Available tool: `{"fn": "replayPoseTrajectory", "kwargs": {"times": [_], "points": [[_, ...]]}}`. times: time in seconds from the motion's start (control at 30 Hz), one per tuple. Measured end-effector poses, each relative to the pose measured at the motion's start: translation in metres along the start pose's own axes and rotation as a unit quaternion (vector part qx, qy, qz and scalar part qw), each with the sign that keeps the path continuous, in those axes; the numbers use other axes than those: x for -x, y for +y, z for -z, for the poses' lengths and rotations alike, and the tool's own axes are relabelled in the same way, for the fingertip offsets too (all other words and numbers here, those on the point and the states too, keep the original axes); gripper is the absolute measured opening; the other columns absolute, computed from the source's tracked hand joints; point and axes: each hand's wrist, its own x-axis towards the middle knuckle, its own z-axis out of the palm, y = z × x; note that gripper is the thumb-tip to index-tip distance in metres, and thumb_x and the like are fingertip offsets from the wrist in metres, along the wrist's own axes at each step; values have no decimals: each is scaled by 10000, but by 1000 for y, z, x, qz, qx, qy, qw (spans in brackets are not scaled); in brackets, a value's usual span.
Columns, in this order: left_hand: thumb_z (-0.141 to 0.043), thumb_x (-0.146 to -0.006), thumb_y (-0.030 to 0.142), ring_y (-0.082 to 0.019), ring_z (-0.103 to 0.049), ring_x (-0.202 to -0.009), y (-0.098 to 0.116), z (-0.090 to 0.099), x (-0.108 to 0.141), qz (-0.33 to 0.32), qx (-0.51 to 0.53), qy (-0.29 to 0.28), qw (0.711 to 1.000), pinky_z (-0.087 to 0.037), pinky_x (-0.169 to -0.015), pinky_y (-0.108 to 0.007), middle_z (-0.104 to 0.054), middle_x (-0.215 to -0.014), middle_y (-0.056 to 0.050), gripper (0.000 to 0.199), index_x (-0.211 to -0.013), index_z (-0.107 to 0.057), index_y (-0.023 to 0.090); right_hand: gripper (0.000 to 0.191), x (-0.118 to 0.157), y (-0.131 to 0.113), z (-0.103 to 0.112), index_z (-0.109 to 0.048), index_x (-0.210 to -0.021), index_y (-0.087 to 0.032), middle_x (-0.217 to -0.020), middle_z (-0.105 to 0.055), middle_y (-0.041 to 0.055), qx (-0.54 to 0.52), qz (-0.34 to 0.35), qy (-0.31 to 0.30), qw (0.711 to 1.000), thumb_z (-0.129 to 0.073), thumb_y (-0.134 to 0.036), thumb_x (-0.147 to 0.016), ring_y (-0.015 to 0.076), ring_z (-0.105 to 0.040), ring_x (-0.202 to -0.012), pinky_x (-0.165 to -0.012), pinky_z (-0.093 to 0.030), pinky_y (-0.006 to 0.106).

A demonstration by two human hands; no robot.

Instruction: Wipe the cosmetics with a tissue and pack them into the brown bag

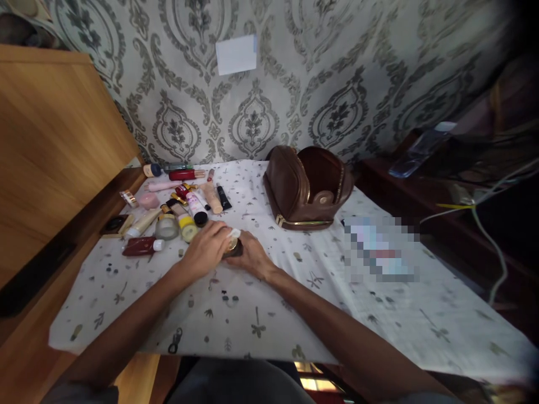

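Observation:
Near the middle of the cloth-covered table, both hands meet at a small dark container with a gold-coloured part (232, 243). My right hand (254, 257) is closed around its side. My left hand (208, 247) has its fingers bent over the top, with a crumpled white wipe or tissue (234, 233) at the fingertips. The fingers partly hide the container, so its exact kind does not show. Just left of my left hand are a pale jar (167, 226), a yellow-banded tube (186, 227) and a pink tube with a black cap (196, 206).
Several cosmetics, including a dark red bottle (141, 246) and a compact (115, 225), lie at the left. An open brown bag (290, 188) stands at the back. To its right is a blurred-out flat item (381, 249). A wooden panel (59, 129) borders the left side.

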Motion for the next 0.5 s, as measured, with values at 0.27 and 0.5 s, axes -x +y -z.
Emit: {"fn": "replayPoseTrajectory", "kwargs": {"times": [0.27,0.5], "points": [[-338,-1026,292,-205,-577,-711,-11,6,11,134,53,-41,989,-453,-694,-334,-572,-738,-31,321,-755,-489,212,587,1,-2,3,-662,-1160,-175,-1069,-696,71,-19,-4,-10,1000,-862,-330,-631,270,-608,-1001,-889,-477,400],[-337,-1025,301,-208,-589,-734,7,4,38,168,41,-34,984,-460,-684,-331,-593,-806,-41,287,-796,-489,219,556,1,-6,4,-664,-1140,-182,-1074,-698,69,-1,-3,-12,1000,-860,-316,-638,267,-604,-1017,-909,-471,399]]}}
